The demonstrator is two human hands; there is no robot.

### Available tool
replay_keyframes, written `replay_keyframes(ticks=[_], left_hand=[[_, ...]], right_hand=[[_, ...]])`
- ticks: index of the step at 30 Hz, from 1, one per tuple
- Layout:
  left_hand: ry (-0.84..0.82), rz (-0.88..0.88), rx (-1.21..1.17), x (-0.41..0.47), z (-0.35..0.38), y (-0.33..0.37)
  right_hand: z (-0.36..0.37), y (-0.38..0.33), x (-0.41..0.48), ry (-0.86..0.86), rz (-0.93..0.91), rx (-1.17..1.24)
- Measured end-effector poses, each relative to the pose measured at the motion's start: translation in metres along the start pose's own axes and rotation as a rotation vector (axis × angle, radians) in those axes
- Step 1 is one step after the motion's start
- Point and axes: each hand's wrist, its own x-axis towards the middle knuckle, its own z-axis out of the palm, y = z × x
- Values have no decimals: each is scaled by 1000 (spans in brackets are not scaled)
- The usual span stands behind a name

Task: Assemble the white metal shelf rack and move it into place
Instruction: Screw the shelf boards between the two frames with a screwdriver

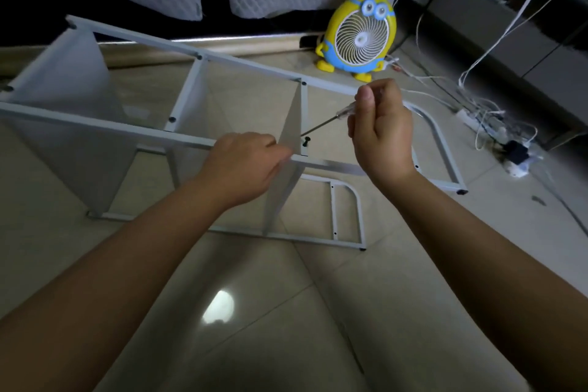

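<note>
Likely screwing in a shelf: left hand point(245, 165) grips the rack point(111, 129), right hand point(381, 130) holds the screwdriver point(321, 127), whose tip must next seat in the screw point(307, 141)

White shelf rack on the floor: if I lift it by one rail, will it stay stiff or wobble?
The rack probably lifts easily: thin rails, thin shelves. It may wobble, since a screw by the screwdriver stands proud. Lying sideways, it seems unlikely to tip.

The bare left forearm point(127, 264) fills the lower left of the frame, and the bare right forearm point(477, 248) the lower right. The left hand point(245, 165) and right hand point(381, 137), near the centre, are uncovered too. The right thumbnail is short and plain.
</note>
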Motion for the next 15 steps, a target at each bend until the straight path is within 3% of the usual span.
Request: replay_keyframes(ticks=[15], left_hand=[[36, 14, 45, 0, 1, 1]], right_hand=[[-3, -10, 29, -102, -37, -11]])
